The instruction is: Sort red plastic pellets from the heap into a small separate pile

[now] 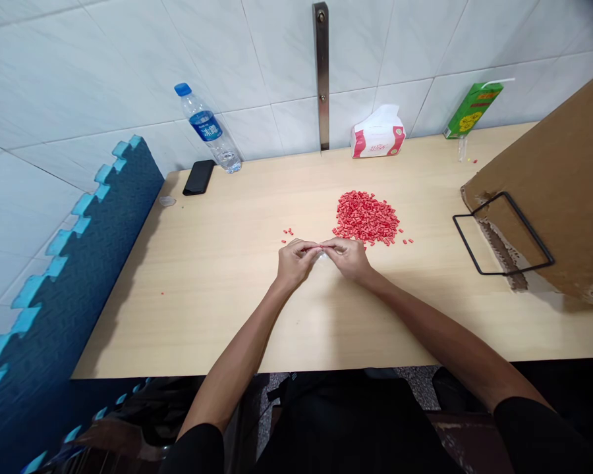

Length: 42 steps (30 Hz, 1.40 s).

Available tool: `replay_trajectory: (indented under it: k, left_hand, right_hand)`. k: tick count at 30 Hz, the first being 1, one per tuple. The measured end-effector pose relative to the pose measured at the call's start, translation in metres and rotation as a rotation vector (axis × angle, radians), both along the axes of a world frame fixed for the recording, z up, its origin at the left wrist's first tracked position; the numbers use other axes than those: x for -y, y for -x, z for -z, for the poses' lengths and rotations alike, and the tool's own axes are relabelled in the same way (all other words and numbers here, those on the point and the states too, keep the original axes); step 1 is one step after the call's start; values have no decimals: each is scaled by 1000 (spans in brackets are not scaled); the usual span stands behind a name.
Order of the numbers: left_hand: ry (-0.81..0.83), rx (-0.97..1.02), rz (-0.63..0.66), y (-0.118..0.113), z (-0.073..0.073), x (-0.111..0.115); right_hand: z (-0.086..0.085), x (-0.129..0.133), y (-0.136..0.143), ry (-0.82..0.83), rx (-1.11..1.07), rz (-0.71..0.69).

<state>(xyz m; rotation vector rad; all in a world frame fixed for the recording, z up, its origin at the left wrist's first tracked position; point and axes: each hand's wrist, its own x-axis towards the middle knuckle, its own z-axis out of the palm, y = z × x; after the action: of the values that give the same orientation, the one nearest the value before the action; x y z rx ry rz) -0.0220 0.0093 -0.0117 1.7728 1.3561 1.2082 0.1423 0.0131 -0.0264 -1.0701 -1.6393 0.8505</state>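
Note:
My left hand (293, 263) and my right hand (348, 258) meet at the middle of the table, thumbs and forefingers pinched with the tips nearly touching. Whatever lies between the fingertips is too small and too covered to make out. A small clear, shiny bit (323, 255) shows just below them. Right behind my right hand lies a heap of small red tube-like pieces (366, 217), a few of them strayed at its edge. Several loose red pieces (289, 231) lie just beyond my left hand.
Along the tiled wall stand a water bottle (211, 131), a tissue pack (378, 135) and a green drink carton (474, 110). A black phone (198, 178) lies back left. A cardboard box (548, 191) with a black wire frame (479, 271) borders the right, a blue foam mat (79, 257) the left.

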Motion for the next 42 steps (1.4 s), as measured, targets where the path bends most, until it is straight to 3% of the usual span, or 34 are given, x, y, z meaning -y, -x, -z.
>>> replay_trajectory:
  k: [20,27,36,39,42]
  left_hand:
    - [-11,-50,-24,-3,-5,2]
    - [-75,-103,-25,-6,-10,6]
    - [-46,-128,14,-1,-7,4]
    - [-52,-124,-86,5,-12,-2]
    - [-72,-195,-302,23,-13,-12]
  right_hand:
    - [-5,1,1,-15,5,6]
    - [-5,3,2,-87,95,34]
    - [3,4,3,-339,311,78]
    - [-4,2,-4,-319,329,138]
    - [-11,-6,-18,-283,425,234]
